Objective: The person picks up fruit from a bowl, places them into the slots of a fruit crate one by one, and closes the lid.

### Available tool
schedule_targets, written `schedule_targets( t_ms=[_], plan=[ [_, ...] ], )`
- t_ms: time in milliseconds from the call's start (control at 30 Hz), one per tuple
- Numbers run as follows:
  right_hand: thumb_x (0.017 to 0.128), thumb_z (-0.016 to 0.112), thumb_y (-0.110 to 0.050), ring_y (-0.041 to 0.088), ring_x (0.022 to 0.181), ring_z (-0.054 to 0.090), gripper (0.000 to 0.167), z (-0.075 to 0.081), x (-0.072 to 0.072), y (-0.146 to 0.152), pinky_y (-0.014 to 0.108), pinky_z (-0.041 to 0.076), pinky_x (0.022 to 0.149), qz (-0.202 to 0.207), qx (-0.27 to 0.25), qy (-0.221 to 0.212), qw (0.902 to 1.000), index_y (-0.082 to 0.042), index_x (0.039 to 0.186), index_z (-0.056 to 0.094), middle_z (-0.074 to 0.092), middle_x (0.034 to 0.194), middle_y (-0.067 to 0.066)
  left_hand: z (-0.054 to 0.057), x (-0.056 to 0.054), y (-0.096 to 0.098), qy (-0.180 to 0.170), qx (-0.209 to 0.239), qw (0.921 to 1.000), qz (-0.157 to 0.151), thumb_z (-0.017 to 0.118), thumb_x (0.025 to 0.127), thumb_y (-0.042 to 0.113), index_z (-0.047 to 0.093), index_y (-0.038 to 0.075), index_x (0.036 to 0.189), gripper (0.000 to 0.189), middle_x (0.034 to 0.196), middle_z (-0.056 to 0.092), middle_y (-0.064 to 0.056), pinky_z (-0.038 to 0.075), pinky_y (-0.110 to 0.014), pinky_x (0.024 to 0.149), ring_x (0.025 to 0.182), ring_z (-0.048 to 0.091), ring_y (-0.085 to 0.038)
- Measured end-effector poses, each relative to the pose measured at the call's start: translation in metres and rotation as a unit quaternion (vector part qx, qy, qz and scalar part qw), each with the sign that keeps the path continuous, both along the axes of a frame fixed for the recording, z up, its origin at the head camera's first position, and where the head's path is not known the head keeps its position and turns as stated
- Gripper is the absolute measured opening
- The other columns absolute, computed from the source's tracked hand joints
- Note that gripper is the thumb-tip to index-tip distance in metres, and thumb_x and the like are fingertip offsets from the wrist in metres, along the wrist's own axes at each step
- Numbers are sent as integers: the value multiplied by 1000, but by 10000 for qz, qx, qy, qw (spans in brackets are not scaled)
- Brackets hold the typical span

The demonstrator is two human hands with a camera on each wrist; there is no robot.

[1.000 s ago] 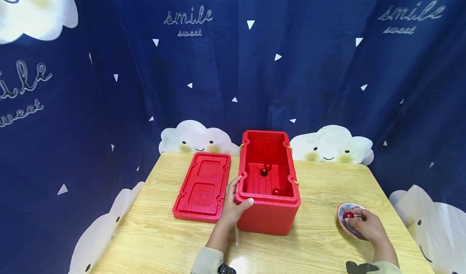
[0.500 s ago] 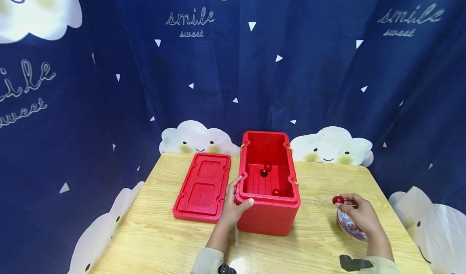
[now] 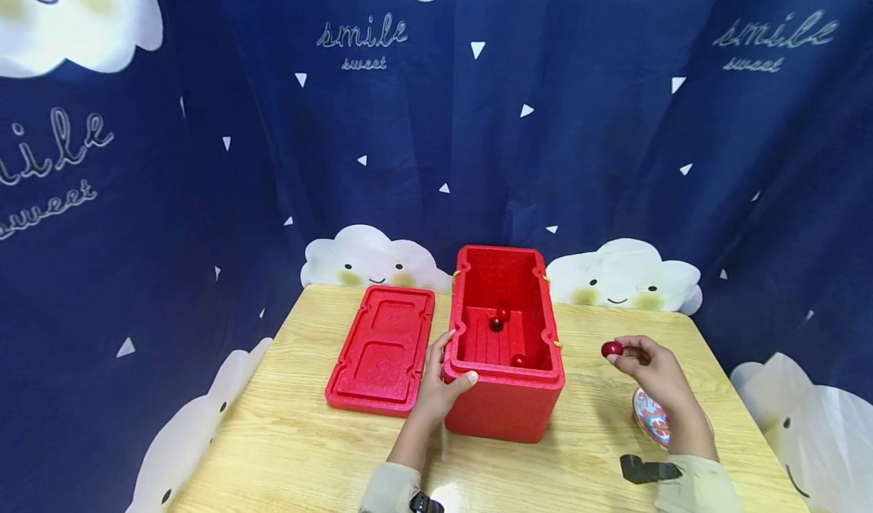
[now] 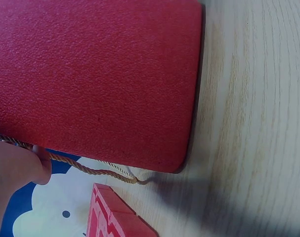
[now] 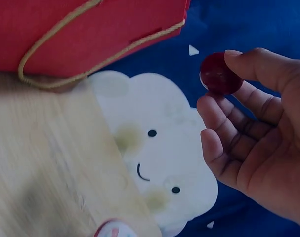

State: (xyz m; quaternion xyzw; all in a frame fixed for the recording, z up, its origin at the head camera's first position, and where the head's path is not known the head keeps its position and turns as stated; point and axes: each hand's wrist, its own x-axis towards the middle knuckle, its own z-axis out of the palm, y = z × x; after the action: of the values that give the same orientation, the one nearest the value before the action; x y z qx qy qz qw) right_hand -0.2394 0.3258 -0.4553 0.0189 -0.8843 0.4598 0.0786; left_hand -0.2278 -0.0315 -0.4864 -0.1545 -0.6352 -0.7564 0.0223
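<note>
In the head view my left hand (image 3: 434,393) grips the near left corner of a red foam box (image 3: 501,411), thumb on the front wall and fingers along the side. Inside the box lie a dark ball (image 3: 495,323) and two red balls, one beside it (image 3: 503,314) and one by the front wall (image 3: 519,361). My right hand (image 3: 655,373) holds a shiny dark red ball (image 3: 611,349) above the table, right of the box. Thumb and fingertips pinch the ball (image 5: 221,74) in the right wrist view. A patterned dish (image 3: 651,416) sits partly hidden under the right forearm.
The red lid (image 3: 382,350) lies flat on the wooden table (image 3: 286,422), left of the box. Gold rope handles hang on the box sides; one rope (image 4: 90,170) runs past the left thumb. A blue curtain (image 3: 423,134) with clouds stands behind the table.
My right hand has lifted the dark red ball from the dish and carried it leftward and away from me, toward the box. The left hand has stayed on the box corner.
</note>
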Motion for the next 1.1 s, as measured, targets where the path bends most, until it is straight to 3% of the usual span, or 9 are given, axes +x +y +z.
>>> schedule_targets(
  t_ms=[333,533,733,1100],
  plan=[
    [87,67,-22,7,78,57,42,20,-15,-21,22,48,65,213,-197,222,9993,5,117,53,59,100,17,0,0,0,-28,-81,9999,60,69,77,8,29,11,143,77,136,32,-14,43,-32,91,115,46,-25],
    [85,69,-17,9,78,58,38,40,-25,-28,22,48,66,612,-224,361,9972,6,111,56,61,97,19,-2,0,0,-3,-3,10000,37,69,77,6,28,9,143,77,135,34,-11,43,-31,91,115,47,-24],
    [85,68,-15,15,82,60,36,56,-39,-34,24,49,71,1186,-384,-24,9922,7,111,55,62,99,18,-1,0,-1,4,-40,10000,-2,68,77,7,27,9,143,78,135,33,-15,43,-31,91,116,46,-25],
    [82,66,-4,29,89,61,34,76,-67,-55,32,51,74,2246,-809,-552,9695,9,112,54,62,99,21,-1,0,-1,-78,-74,9999,-18,69,77,10,27,13,143,79,138,32,-21,44,-31,90,116,45,-27]
  ],
)
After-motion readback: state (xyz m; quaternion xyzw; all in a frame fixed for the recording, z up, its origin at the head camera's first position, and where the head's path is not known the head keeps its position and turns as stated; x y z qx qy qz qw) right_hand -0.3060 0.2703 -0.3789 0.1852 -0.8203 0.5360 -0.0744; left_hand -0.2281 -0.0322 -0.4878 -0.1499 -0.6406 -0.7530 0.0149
